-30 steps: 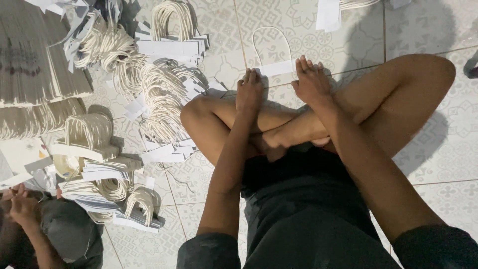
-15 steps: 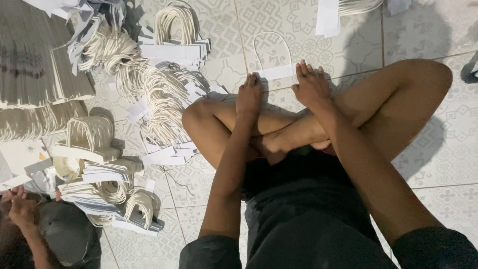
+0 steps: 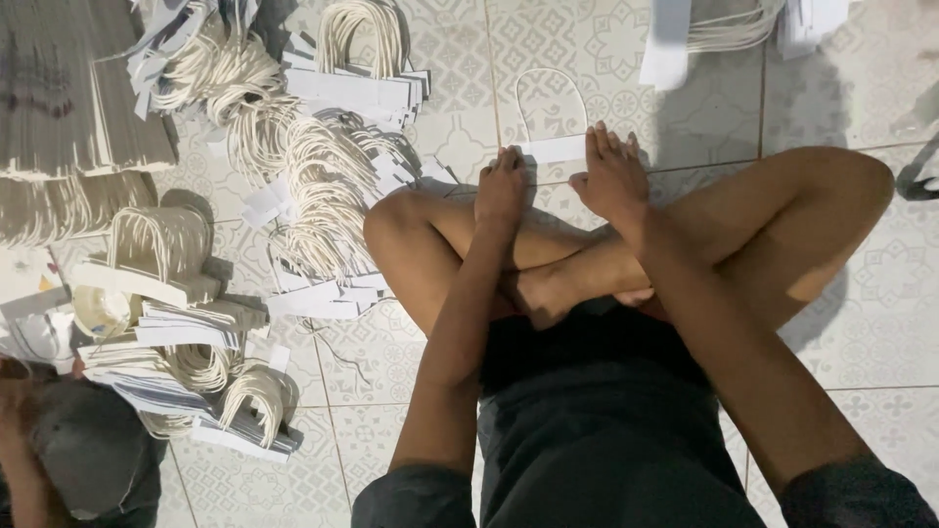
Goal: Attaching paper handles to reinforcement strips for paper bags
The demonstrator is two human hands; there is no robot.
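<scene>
I sit cross-legged on a patterned tile floor. A white paper strip (image 3: 554, 149) with a cream rope loop (image 3: 548, 96) glued to it lies flat on the tiles just past my shins. My left hand (image 3: 501, 188) presses its fingertips on the strip's left end. My right hand (image 3: 612, 178) lies flat with fingers spread over the right end. Both forearms reach out over my crossed legs.
Heaps of finished rope handles on paper strips (image 3: 323, 186) cover the floor at the left, with more stacks (image 3: 186, 332) nearer me. Folded paper sheets (image 3: 68, 98) lie far left. Another person's cap (image 3: 88, 450) shows at bottom left. More strips (image 3: 685, 39) lie at the top.
Both hands stay pressed on the strip, almost still. The other person's hand at the lower left has dropped lower towards the frame edge.
</scene>
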